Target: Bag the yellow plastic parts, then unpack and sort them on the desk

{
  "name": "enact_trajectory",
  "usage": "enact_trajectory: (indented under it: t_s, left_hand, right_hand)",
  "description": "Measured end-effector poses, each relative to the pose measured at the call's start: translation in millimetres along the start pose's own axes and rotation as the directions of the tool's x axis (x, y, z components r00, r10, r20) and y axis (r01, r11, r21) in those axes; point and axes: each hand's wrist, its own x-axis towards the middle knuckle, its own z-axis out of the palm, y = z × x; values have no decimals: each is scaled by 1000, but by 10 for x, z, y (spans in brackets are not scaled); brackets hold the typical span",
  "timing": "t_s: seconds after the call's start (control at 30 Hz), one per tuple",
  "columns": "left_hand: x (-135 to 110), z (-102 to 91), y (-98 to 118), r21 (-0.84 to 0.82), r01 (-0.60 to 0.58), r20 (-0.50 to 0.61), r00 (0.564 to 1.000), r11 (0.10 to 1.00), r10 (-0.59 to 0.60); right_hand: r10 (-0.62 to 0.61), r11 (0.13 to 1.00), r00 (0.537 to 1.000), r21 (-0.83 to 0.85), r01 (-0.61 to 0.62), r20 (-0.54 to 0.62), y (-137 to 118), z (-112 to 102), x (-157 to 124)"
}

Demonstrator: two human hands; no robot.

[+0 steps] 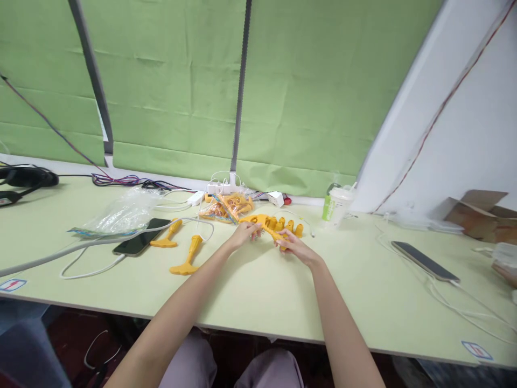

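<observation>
My right hand (298, 249) is closed around the lower end of a yellow T-shaped plastic handle (270, 228), whose wide head points up and left. My left hand (243, 236) is at the head end with its fingers curled. Small metal pieces (257, 235), too small to name, show by its fingertips, and what those fingers grip is hidden. Behind the right hand stand several yellow plastic caps (290, 225) in a cluster. Two more yellow T-shaped handles, a nearer one (189, 257) and a farther one (169, 236), lie left of my left arm.
Clear bags with yellow parts (232, 206) lie behind my hands by a power strip (218, 188). A charging phone (143, 237) and crumpled plastic (121, 210) are left. To the right are a lidded cup (340, 206), another phone (424, 260) and a cardboard box (482, 215).
</observation>
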Motion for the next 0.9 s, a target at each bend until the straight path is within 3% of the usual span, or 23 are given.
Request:
enact_trajectory:
  t_s: [0.07, 0.13, 0.23, 0.33, 0.4, 0.57, 0.73, 0.9]
  left_hand:
    - [16, -12, -22, -141, 150, 14, 989, 978, -150]
    - [25, -53, -31, -211, 222, -20, 973, 952, -231]
    - [14, -133, -1, -184, 96, -120, 985, 978, -120]
    - [-11, -194, 56, -27, -128, -77, 989, 991, 126]
    - [-16, -216, 81, 47, -193, -55, 979, 980, 196]
    - [-3, -215, 85, 31, -48, -29, 998, 998, 49]
    - [-16, -192, 107, -205, 98, -54, 992, 974, -111]
    - [2, -250, 38, -127, 10, -19, 1000, 992, -12]
  right_hand:
    - [-16, 997, 997, -72, 11, -73, 37, 56, 66]
    - [-44, 995, 991, -94, 32, -128, 58, 100, 112]
    - [-59, 998, 991, -45, 54, -119, 52, 114, 119]
    - [-50, 998, 998, 42, 52, -42, 25, 96, 76]
    - [-36, 996, 999, 83, 36, -4, 9, 91, 47]
    - [-6, 997, 1000, 73, 5, 3, 4, 104, 34]
    - [0, 1000, 1000, -17, 0, -22, 44, 93, 66]
    - [-1, 1000, 999, 6, 1, -42, 82, 66, 84]
